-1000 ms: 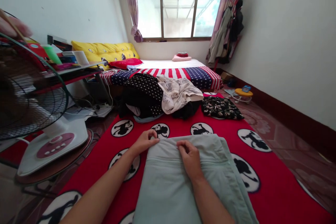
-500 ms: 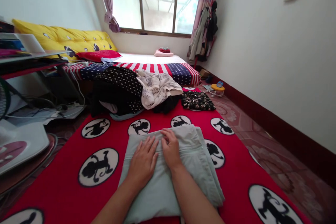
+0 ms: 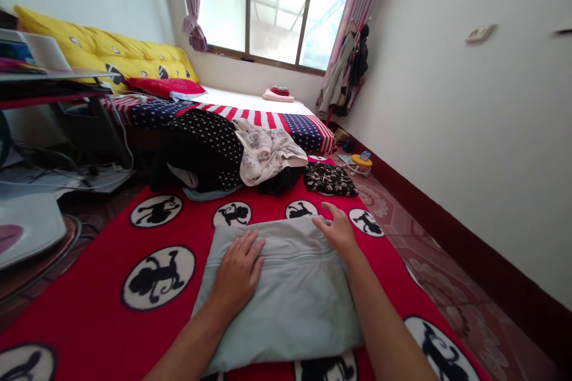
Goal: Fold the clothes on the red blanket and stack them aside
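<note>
A pale grey-green garment (image 3: pixel 290 292), folded into a rough rectangle, lies in front of me on a red blanket (image 3: pixel 102 268) with monkey circles. My left hand (image 3: pixel 239 268) rests flat on the garment's left part, fingers stretched forward. At its far right corner is my right hand (image 3: pixel 337 229), fingers apart and slightly bent. The fingertips are at the cloth's edge; whether they touch it I cannot tell. Beyond the garment sits a heap of clothes, with a black dotted piece (image 3: pixel 210 137) and a white flowered piece (image 3: pixel 268 149). A folded black flowered garment (image 3: pixel 330 178) lies right of the heap.
Behind the heap stands a low bed (image 3: pixel 250 99) with a red pillow (image 3: pixel 167 87) and a pink folded stack (image 3: pixel 277 95). A cluttered desk (image 3: pixel 58 77) and a white-seated chair (image 3: pixel 31 229) are at left. A small yellow stool (image 3: pixel 361 161) stands near the right wall.
My right hand has moved right, from the garment's middle to its far right corner. My left hand stays flat on the cloth. The camera view has tilted slightly.
</note>
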Tool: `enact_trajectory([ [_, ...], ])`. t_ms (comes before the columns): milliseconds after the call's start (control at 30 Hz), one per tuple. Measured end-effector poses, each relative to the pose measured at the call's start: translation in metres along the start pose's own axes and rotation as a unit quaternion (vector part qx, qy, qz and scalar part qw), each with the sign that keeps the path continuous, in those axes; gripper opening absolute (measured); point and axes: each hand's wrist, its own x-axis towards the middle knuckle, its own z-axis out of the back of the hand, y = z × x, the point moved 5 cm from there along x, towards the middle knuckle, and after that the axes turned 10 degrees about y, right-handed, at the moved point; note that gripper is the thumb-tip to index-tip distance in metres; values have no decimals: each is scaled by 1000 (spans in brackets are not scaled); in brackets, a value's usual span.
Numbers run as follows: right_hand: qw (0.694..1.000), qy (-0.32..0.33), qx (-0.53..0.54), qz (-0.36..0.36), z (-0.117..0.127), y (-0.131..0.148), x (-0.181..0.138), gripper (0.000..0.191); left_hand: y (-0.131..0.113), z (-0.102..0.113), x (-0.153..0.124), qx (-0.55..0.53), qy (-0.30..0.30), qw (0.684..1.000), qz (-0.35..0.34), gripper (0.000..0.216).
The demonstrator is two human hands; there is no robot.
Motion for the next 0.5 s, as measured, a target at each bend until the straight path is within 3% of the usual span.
enact_trajectory([
  [67,996,82,-48,1,0,-10,10,61,0,4,0,-19,-23,1000,7,36],
  [167,982,165,-89,12,-4,-14,18,56,1,12,1,-47,-70,996,17,38],
  [367,981,171,-73,48,-1,4,20,24,1,22,-2,-70,-127,989,12,39],
  [500,977,186,72,81,10,24,11,12,0,25,-3,-52,-130,990,14,41],
])
